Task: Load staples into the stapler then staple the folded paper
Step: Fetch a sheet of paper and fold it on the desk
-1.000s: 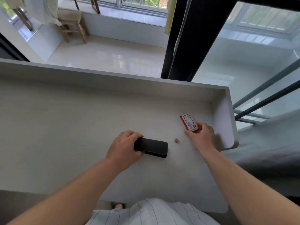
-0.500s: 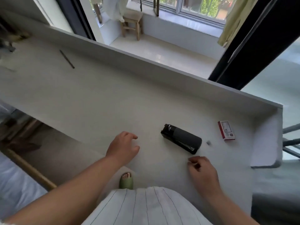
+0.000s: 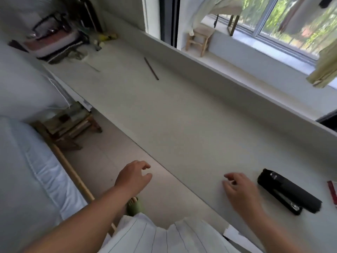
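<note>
left hand (image 3: 134, 177): empty, fingers loose, off the desk (image 3: 182, 125) edge
right hand (image 3: 240, 189): empty, loosely curled
stapler (image 3: 289, 191): just right of right hand, on desk
handling: likely rigid, light; grip mid-body
staple box (image 3: 332, 191): beyond stapler

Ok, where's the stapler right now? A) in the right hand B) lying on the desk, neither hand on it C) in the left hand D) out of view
B: the black stapler lies on the desk, with the right hand beside it and the left hand off the desk edge, both holding nothing.
</note>
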